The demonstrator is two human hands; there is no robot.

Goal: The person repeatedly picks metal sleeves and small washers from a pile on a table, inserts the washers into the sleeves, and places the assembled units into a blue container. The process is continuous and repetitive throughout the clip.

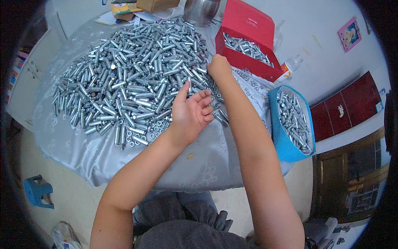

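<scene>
Silvery tablecloth (215,168) bearing a mountain of metal expansion bolts (124,79)!

Head view: the left hand (192,112) is hovering at the pile's near edge, loosely cupped, looking empty; the right hand (219,68) is bending beside the red box (244,61), fingertips hiding, grip impossible to tell.

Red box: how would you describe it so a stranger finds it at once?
Follow the silvery tablecloth to its far right, just past the right hand. The red box there stands open, bolts inside. Its raised red lid sets it apart from the lidless blue bin nearer the camera.
</scene>
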